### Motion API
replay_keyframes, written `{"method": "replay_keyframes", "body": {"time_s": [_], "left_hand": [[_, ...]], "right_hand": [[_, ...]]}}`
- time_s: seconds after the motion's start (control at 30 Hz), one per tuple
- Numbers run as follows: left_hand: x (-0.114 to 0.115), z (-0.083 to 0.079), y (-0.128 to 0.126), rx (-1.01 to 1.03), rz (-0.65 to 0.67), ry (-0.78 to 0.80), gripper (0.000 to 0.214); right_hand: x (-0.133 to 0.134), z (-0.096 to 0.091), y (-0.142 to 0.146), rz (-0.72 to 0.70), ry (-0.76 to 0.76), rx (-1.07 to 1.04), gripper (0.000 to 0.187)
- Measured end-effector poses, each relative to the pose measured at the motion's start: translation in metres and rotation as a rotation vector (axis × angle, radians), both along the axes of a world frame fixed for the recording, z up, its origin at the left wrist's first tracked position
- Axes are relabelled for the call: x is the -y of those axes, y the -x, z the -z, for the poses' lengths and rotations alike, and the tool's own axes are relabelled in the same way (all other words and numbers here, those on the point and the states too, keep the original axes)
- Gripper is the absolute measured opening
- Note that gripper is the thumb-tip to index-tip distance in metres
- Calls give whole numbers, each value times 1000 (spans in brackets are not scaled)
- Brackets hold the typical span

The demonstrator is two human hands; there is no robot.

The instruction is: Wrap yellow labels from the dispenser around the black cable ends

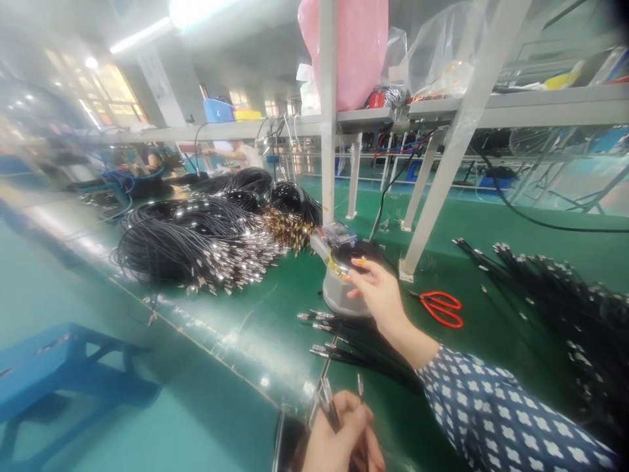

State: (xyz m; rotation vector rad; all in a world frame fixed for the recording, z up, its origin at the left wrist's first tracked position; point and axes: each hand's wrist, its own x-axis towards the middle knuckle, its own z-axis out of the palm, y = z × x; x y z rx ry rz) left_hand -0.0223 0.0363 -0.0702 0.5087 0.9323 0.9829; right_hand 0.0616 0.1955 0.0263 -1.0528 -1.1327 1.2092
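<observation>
My left hand (341, 436) is at the bottom edge, closed around a small bundle of thin black cables (328, 401) whose metal tips stick up. My right hand (378, 292), in a blue patterned sleeve, reaches forward to a grey tape dispenser (339, 288) and pinches at its top, where a black roll sits; what the fingertips hold is too small to name. Between my hands lie several black cables with metal ends (344, 341) on the green table (481, 229).
Red-handled scissors (442, 308) lie right of the dispenser. Big piles of black cables (196, 242) fill the left, and more cables (555, 295) spread on the right. White frame legs (442, 164) stand behind. A blue stool (63, 367) stands on the floor at left.
</observation>
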Motion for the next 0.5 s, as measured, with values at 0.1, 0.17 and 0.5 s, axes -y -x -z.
{"method": "replay_keyframes", "body": {"time_s": [0.1,0.17,0.5], "left_hand": [[0,0,0,16,1,-4,51],[0,-1,0,27,1,-5,51],[5,-11,-1,21,-19,-11,44]], "right_hand": [[2,-3,0,4,15,-23,40],[3,-6,1,10,39,-48,36],[18,-45,-9,-122,186,-221,36]]}}
